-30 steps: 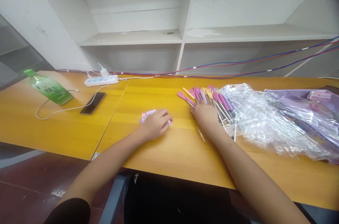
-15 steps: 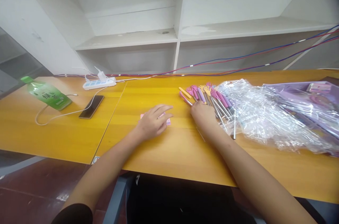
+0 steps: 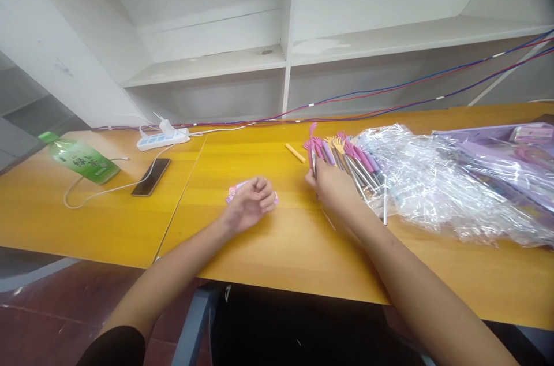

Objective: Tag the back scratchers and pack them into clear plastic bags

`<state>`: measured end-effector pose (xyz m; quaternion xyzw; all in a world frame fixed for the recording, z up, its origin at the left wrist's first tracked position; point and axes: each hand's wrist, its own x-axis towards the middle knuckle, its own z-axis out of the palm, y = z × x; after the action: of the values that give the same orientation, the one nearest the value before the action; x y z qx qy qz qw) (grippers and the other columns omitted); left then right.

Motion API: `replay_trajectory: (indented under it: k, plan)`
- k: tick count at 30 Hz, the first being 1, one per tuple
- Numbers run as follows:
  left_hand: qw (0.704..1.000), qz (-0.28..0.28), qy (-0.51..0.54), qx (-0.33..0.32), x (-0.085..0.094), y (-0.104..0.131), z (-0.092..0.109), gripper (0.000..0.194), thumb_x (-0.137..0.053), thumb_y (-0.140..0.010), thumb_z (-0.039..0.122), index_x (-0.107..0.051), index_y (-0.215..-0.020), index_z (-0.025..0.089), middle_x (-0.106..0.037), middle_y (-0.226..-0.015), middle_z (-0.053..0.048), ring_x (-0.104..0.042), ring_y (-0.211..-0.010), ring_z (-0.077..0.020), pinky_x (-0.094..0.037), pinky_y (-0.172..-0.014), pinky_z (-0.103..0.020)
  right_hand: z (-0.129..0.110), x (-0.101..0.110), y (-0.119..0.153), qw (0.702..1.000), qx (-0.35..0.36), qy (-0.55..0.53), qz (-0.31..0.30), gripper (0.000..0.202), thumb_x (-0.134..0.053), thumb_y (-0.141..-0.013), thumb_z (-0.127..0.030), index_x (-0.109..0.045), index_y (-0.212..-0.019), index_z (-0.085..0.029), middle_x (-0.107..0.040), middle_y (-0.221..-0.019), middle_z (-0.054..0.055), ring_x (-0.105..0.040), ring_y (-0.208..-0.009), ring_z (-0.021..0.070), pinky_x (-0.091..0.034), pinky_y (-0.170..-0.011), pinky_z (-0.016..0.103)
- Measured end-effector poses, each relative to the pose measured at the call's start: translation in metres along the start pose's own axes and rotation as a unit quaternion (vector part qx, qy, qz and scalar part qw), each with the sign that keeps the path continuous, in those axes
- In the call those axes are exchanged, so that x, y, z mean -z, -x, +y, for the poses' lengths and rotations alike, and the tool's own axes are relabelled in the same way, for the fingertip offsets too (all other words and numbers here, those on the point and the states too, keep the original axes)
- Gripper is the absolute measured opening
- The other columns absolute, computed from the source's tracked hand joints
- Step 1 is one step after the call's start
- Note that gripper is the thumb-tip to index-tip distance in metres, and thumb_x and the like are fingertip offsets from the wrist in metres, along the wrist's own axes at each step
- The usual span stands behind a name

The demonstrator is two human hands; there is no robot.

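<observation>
My right hand (image 3: 334, 184) is closed around a pink back scratcher (image 3: 311, 144) with a metal rod, raised at the left side of a pile. In that pile lie several back scratchers (image 3: 346, 153) with pink, purple and yellow hand-shaped heads and metal rods. My left hand (image 3: 252, 202) rests over pink printed packets or cards (image 3: 236, 188), its fingers curled in and nothing seen in them. Part of the pink packets is hidden under it. A short yellow stick (image 3: 295, 153) lies on the table left of the pile.
Crumpled clear plastic wrapping (image 3: 424, 181) and a purple box (image 3: 489, 138) take up the right side. On the left are a green bottle (image 3: 84, 159), a phone (image 3: 151, 176), a power strip (image 3: 162, 138) and a white cable. White shelving (image 3: 208, 63) stands behind the table.
My right hand has lifted the pink back scratcher upright from the pile edge, apart from the yellow stick. My left hand has turned over and its fingers have curled in.
</observation>
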<state>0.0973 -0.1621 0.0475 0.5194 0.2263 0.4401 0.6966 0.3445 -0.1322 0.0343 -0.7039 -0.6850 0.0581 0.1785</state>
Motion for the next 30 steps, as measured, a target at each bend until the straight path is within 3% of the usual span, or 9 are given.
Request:
replay_trajectory:
  k: [2, 3, 7, 10, 13, 21, 30]
  plan:
    - [0.983, -0.007, 0.152, 0.101, -0.003, -0.001, 0.004, 0.038, -0.075, -0.071, 0.026, -0.038, -0.076, 0.022, -0.029, -0.067, 0.007, -0.028, -0.053, -0.0072, -0.030, -0.052, -0.023, -0.001, 0.001, 0.005, 0.981, 0.037, -0.190, 0.015, 0.018, -0.051, -0.102, -0.034, -0.058, -0.095, -0.018, -0.062, -0.073, 0.004, -0.058, -0.063, 0.0176, -0.041, -0.063, 0.028]
    - [0.974, -0.010, 0.191, 0.124, -0.003, -0.001, 0.006, 0.041, -0.075, -0.068, 0.023, -0.035, -0.075, 0.022, -0.024, -0.065, 0.008, -0.024, -0.052, -0.0067, -0.027, -0.051, -0.022, -0.003, 0.000, 0.008, 0.953, 0.049, -0.297, 0.006, 0.022, -0.051, -0.102, -0.039, -0.055, -0.092, -0.020, -0.057, -0.069, 0.000, -0.052, -0.059, 0.0152, -0.038, -0.059, 0.027]
    - [0.958, -0.013, 0.248, 0.142, 0.001, -0.001, 0.009, 0.050, -0.075, -0.064, 0.019, -0.026, -0.072, 0.022, -0.019, -0.059, 0.009, -0.015, -0.048, -0.0063, -0.022, -0.047, -0.023, -0.016, -0.008, 0.020, 0.767, 0.019, -0.627, -0.134, 0.032, -0.056, -0.099, -0.051, -0.051, -0.089, -0.022, -0.045, -0.066, -0.005, -0.033, -0.049, 0.0098, -0.025, -0.048, 0.024]
    - [0.960, -0.018, 0.245, 0.137, 0.008, 0.002, 0.009, 0.055, -0.077, -0.069, 0.018, -0.023, -0.073, 0.023, -0.014, -0.053, 0.012, -0.007, -0.043, -0.0052, -0.014, -0.042, -0.022, -0.028, -0.010, 0.027, 0.641, 0.009, -0.735, -0.221, 0.030, -0.058, -0.097, -0.041, -0.046, -0.078, -0.022, -0.037, -0.063, -0.006, -0.025, -0.049, 0.0088, -0.020, -0.046, 0.023]
    - [0.967, -0.017, 0.221, 0.128, 0.015, 0.005, 0.009, 0.055, -0.077, -0.073, 0.019, -0.023, -0.074, 0.025, -0.007, -0.050, 0.015, 0.000, -0.038, -0.0043, -0.006, -0.039, -0.020, -0.036, -0.006, 0.032, 0.571, 0.004, -0.779, -0.259, 0.032, -0.053, -0.097, -0.032, -0.038, -0.070, -0.022, -0.027, -0.062, -0.007, -0.016, -0.049, 0.0090, -0.018, -0.045, 0.023]
    - [0.973, -0.058, 0.203, 0.091, 0.015, 0.009, 0.009, 0.059, -0.080, -0.078, 0.027, -0.021, -0.071, 0.025, -0.004, -0.046, 0.017, 0.005, -0.032, -0.0023, -0.003, -0.033, -0.019, -0.035, -0.001, 0.034, 0.559, -0.003, -0.786, -0.265, 0.036, -0.048, -0.101, -0.028, -0.039, -0.067, -0.020, -0.025, -0.062, -0.006, -0.013, -0.049, 0.0089, -0.016, -0.045, 0.023]
    - [0.969, -0.037, 0.221, 0.105, 0.016, 0.008, 0.010, 0.057, -0.081, -0.067, 0.022, -0.024, -0.072, 0.025, -0.003, -0.047, 0.017, 0.004, -0.034, -0.0031, -0.003, -0.035, -0.020, -0.036, -0.004, 0.035, 0.552, 0.008, -0.786, -0.278, 0.037, -0.049, -0.101, -0.032, -0.038, -0.067, -0.021, -0.025, -0.063, -0.006, -0.013, -0.049, 0.0093, -0.016, -0.045, 0.024]
